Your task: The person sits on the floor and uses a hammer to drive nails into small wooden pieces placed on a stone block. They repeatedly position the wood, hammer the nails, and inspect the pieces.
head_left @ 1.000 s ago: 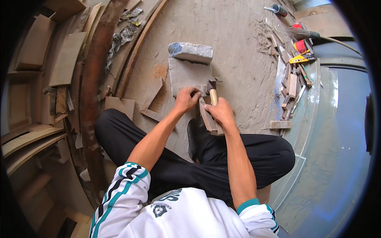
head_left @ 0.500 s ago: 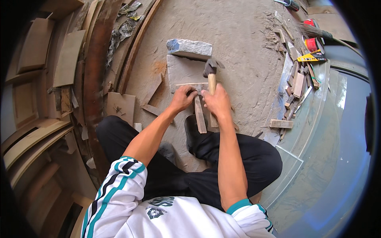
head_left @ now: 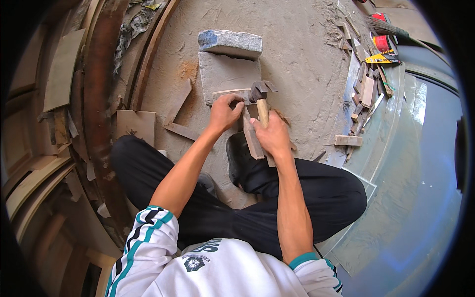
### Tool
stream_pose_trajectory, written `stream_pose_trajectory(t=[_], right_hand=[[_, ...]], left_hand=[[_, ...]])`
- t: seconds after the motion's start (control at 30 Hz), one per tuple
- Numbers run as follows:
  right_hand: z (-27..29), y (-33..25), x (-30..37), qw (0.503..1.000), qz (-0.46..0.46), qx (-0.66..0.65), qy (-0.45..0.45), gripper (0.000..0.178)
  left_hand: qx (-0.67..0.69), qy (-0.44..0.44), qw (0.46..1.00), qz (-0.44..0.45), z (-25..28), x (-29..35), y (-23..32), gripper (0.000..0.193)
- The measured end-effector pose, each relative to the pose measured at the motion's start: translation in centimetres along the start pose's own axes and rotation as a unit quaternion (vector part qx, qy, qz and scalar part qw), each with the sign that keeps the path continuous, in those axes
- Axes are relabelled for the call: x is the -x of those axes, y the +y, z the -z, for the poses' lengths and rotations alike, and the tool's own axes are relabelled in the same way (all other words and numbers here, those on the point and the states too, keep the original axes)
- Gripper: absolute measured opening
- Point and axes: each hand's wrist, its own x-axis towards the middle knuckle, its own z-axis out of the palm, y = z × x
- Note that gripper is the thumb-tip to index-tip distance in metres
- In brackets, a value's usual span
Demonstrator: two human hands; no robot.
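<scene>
My right hand (head_left: 273, 132) is closed around the wooden handle of a claw hammer (head_left: 262, 106), whose dark head points away from me. Just left of it, a narrow wooden strip (head_left: 252, 136) runs from near my shoe up to a thin crosspiece (head_left: 225, 92), forming a T shape. My left hand (head_left: 226, 114) pinches at the spot where the two pieces meet. Whatever sits between its fingertips is too small to make out. Under the crosspiece lies a flat grey slab (head_left: 227, 72), with a rough block painted partly blue (head_left: 230, 43) at its far edge.
Wood offcuts (head_left: 367, 91) pile up on the right beside glass sheets (head_left: 396, 148). A yellow-handled saw (head_left: 383, 58), a red tape roll (head_left: 381, 43) and a brush (head_left: 391, 27) lie at the far right. Boards (head_left: 64, 69) lean along the left. Loose wood scraps (head_left: 178, 101) rest left of the slab.
My right hand has drawn back a little from my left fingertips with the hammer. My left hand stays at the joint of the wood pieces. The whole view has shifted slightly.
</scene>
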Motion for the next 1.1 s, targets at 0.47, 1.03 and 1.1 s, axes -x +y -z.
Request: stream_pose_trajectory(t=[0.47, 1.03, 1.1], right_hand=[[-3.8, 2.2, -0.7, 0.995, -0.063, -0.059, -0.049, 0.037], [-2.3, -0.1, -2.8, 0.997, -0.052, -0.016, -0.053, 0.054], [-2.5, -1.0, -2.6, 0.995, -0.065, -0.054, -0.057, 0.052]], left_hand=[[-0.284, -0.018, 0.945, -0.159, 3.2, 0.0, -3.7, 0.068], [-0.265, -0.094, 0.951, -0.126, 5.3, -2.5, -3.2, 0.066], [-0.260, -0.073, 0.954, -0.129, 5.0, -2.3, -3.8, 0.065]])
